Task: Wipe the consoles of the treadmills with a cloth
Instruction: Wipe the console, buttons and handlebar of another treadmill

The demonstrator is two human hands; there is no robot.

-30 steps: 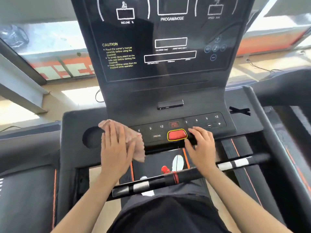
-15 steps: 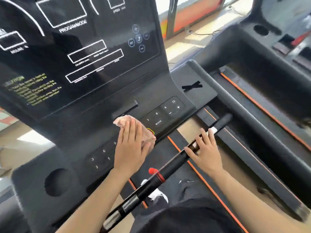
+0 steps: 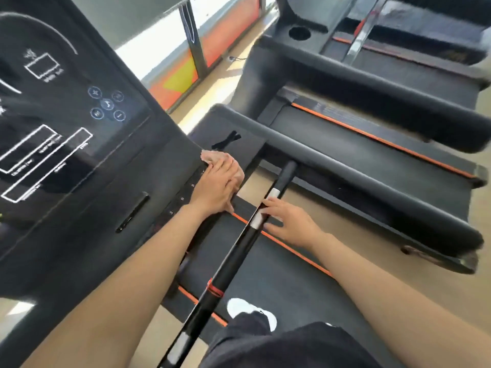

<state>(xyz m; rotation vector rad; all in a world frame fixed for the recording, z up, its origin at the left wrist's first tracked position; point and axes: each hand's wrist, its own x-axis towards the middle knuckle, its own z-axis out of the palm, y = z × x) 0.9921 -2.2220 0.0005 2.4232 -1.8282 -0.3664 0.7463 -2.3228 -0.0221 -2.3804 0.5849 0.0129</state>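
Fingers of the left hand lie straight and flat, pressing the cloth onto the right end of the key strip, near the right corner of the console. A spread palm probably drags more fabric over the keys. The cloth is pinkish, soft and crumpled, bunching out past the fingertips. The console is smooth, glossy black. The right hand rests loosely extended fingers, not clenched, on the silver band of the round black crossbar, likely for balance.

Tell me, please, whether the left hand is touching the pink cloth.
Touching. The head view shows the left hand lying flat on the pink cloth, whose edges bunch out from under it on the console.
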